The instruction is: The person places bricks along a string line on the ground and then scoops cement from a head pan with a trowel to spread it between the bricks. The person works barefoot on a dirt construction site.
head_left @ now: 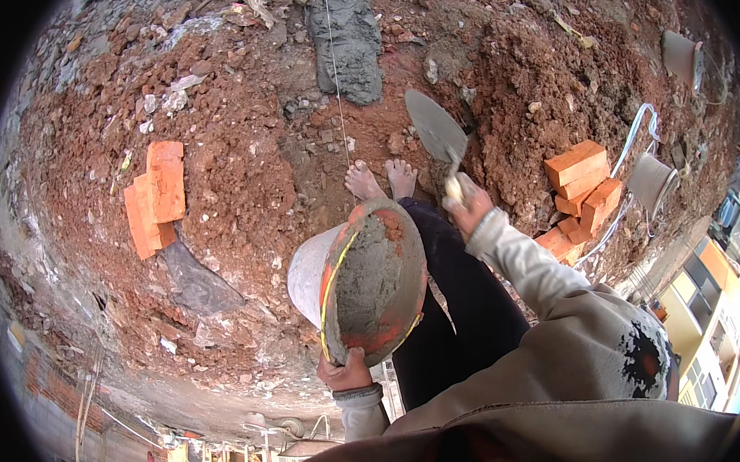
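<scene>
My left hand (345,370) is closed on the near rim of a bucket (311,273), which is tipped so that its mouth faces up toward me. Grey wet mortar (377,273) coats and partly fills the inside, and a yellow handle lies along the rim. In my right hand (470,205) is the pale handle of a trowel (437,127). Its broad grey blade points away over the soil, apart from the bucket. Beyond my bare feet (363,180), a strip of spread mortar (346,42) runs toward the far edge.
A taut white string (338,89) runs over the mortar strip toward my feet. Orange bricks (166,182) lie on the left, and more bricks (583,176) are piled on the right. Two pale buckets (653,183) (682,59) stand at the far right. Loose reddish soil (247,154) covers the uneven ground.
</scene>
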### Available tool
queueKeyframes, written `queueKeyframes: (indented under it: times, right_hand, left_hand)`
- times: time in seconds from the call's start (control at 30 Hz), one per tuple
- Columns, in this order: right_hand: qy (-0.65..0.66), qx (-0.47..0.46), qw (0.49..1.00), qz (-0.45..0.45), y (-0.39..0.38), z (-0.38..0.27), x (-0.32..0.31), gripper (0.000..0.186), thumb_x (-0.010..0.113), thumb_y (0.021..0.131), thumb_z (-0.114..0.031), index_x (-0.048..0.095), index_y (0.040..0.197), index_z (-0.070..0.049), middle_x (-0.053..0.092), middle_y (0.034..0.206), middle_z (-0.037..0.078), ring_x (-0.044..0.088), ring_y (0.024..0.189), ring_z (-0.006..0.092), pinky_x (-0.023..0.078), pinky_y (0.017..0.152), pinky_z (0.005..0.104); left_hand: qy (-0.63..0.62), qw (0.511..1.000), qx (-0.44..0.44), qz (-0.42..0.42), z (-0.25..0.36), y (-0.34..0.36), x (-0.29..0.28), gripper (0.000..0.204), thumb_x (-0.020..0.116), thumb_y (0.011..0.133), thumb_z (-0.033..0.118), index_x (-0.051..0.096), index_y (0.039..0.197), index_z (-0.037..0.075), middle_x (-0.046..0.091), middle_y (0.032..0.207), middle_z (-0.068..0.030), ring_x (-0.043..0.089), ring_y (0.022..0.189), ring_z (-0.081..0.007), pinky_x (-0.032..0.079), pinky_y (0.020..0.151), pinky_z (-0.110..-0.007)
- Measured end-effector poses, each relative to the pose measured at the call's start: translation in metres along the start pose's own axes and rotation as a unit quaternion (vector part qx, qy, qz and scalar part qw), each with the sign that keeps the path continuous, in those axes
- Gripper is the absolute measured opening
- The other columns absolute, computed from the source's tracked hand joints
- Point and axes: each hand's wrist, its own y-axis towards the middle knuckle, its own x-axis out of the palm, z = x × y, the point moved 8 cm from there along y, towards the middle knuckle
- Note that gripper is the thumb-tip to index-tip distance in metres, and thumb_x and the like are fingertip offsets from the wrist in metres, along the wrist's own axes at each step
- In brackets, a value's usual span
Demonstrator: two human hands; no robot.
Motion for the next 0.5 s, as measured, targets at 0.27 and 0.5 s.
queueKeyframes:
  times: [0.27,0.5]
  right_hand:
    - [-0.492,-0.182,0.819,-0.234,-0.084,-0.093,-0.08,0.05,0.054,0.084,-0.03,0.038,0.125,-0.006,0.057,0.098,0.019,0.063,0.066,0.0339,0.054,0.059,0.0457]
    - [-0.521,-0.142,0.824,-0.172,-0.087,-0.133,-0.095,0.051,0.064,0.074,-0.016,0.044,0.119,-0.004,0.064,0.088,0.018,0.063,0.086,0.0372,0.051,0.075,0.0463]
  left_hand:
    - [-0.099,0.991,0.073,0.053,0.065,-0.028,0.003,0.023,0.061,0.066,0.002,0.061,0.088,-0.002,0.061,0.078,-0.0065,0.057,0.069,-0.0167,0.048,0.067,-0.032]
    - [-0.03,0.96,0.262,-0.092,0.191,-0.076,-0.01,0.025,0.06,0.065,0.0,0.062,0.09,-0.003,0.061,0.078,-0.0063,0.057,0.069,-0.0152,0.047,0.068,-0.03]
